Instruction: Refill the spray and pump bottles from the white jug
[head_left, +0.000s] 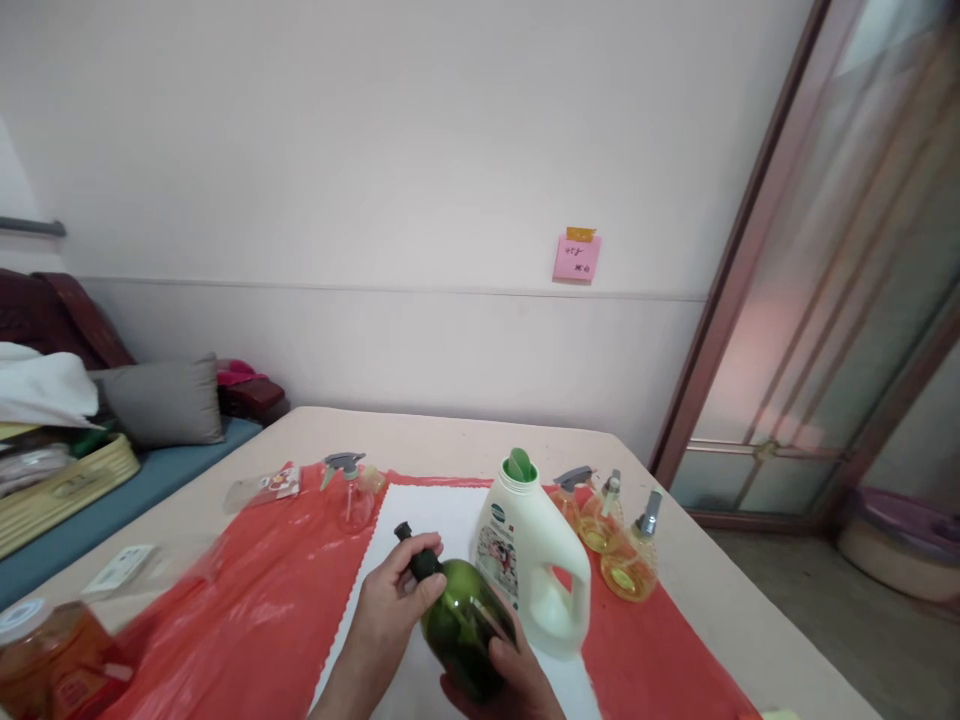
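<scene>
A dark green pump bottle [466, 610] is tilted between my two hands above a white sheet. My left hand [394, 595] is closed around the black pump top at its neck. Lower down, my right hand [517, 670] grips the bottle's body from the right side. Just behind it stands a cream detergent jug [551, 555], upright and uncapped, with a green spout in its mouth. The jug's handle faces right. Whether the pump top is tight or loose on the neck I cannot tell.
Several spray bottles with yellow liquid [628, 565] stand right of the jug. A clear spray bottle [354, 500] is at the back left on red plastic sheeting [277, 590]. An orange-filled jar [56, 660] sits front left. A pink note [577, 258] is on the wall.
</scene>
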